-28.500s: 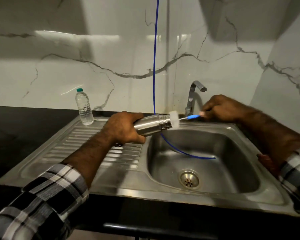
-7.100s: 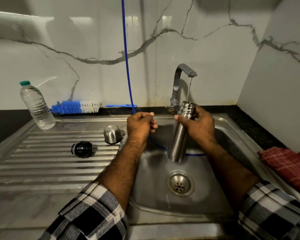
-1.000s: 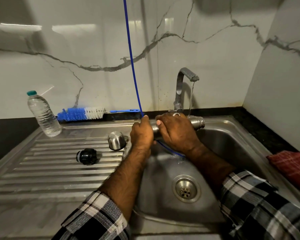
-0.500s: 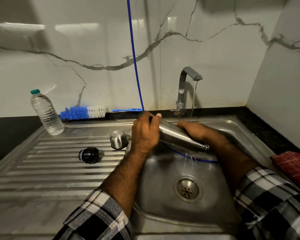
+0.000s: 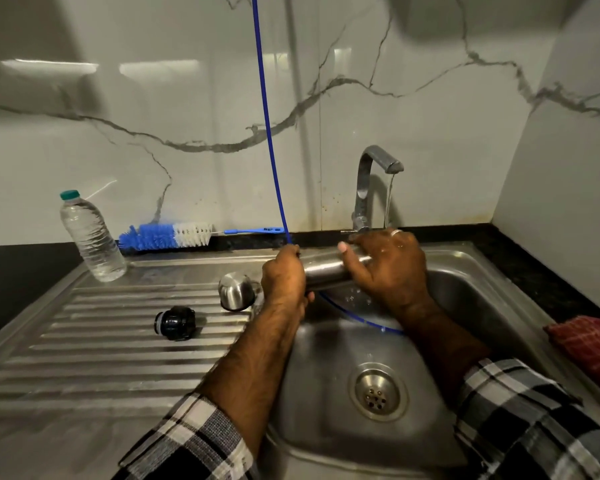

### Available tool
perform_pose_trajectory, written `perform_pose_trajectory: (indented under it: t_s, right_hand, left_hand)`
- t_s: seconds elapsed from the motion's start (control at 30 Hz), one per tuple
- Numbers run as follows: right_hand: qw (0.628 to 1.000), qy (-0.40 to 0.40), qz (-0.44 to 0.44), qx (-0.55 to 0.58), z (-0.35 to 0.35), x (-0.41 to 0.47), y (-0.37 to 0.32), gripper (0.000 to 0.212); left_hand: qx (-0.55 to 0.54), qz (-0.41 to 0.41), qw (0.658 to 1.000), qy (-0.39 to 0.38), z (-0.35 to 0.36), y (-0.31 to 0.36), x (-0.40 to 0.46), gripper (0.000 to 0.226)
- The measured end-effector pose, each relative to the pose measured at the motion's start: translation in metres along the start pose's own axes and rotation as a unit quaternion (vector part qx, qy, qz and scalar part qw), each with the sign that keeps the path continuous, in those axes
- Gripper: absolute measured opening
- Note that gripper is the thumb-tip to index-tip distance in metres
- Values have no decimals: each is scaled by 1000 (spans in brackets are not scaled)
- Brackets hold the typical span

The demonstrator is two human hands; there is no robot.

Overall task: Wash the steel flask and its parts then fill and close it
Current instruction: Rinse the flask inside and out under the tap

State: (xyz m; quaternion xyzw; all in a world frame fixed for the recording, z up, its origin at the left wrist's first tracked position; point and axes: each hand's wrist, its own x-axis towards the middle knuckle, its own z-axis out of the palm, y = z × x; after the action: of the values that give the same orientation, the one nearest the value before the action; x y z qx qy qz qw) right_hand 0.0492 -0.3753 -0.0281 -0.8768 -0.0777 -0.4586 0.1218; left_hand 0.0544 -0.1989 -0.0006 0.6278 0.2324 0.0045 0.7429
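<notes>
I hold the steel flask (image 5: 326, 271) lying sideways over the back of the sink basin (image 5: 326, 393). My left hand (image 5: 284, 282) grips its base end and my right hand (image 5: 392, 268) wraps its neck end, hiding the mouth. Water runs from the tap (image 5: 371, 181) onto my right hand. The steel cup lid (image 5: 235, 292) stands mouth down on the ribbed drainboard (image 5: 101, 348). The black stopper (image 5: 175, 322) lies on its side to the left of that lid.
A blue and white bottle brush (image 5: 167, 235) lies along the back ledge. A clear plastic water bottle (image 5: 90, 237) stands at the drainboard's back left. A thin blue hose (image 5: 267, 133) hangs down into the basin. A red checked cloth (image 5: 589, 344) lies at the right edge.
The flask's mouth end has come up from its downward tilt, so the flask is level again under the tap. My right hand has shifted from under the neck to over it.
</notes>
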Motion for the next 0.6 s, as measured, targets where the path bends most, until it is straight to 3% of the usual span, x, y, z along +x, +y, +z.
perform_pose_trajectory:
  t_s: [0.1, 0.2, 0.3, 0.37, 0.47, 0.6]
  right_hand:
    - [993, -2, 102, 54, -6, 8, 3, 45]
    - [976, 10, 217, 31, -5, 15, 3, 31]
    - [929, 58, 334, 151, 2, 21, -1, 19]
    - [854, 96, 443, 254, 8, 30, -5, 30]
    - [718, 128, 579, 363, 12, 38, -12, 65]
    - [539, 107, 676, 491, 7, 32, -28, 54]
  left_hand:
    - [17, 0, 1000, -22, 4, -1, -3, 35]
    - [11, -10, 999, -29, 7, -3, -6, 34]
    - [-10, -22, 999, -24, 15, -11, -11, 36]
    - [-8, -21, 1000, -18, 21, -18, -11, 39]
    - [40, 11, 999, 3, 28, -30, -11, 45]
    - [141, 122, 982, 27, 29, -36, -19, 74]
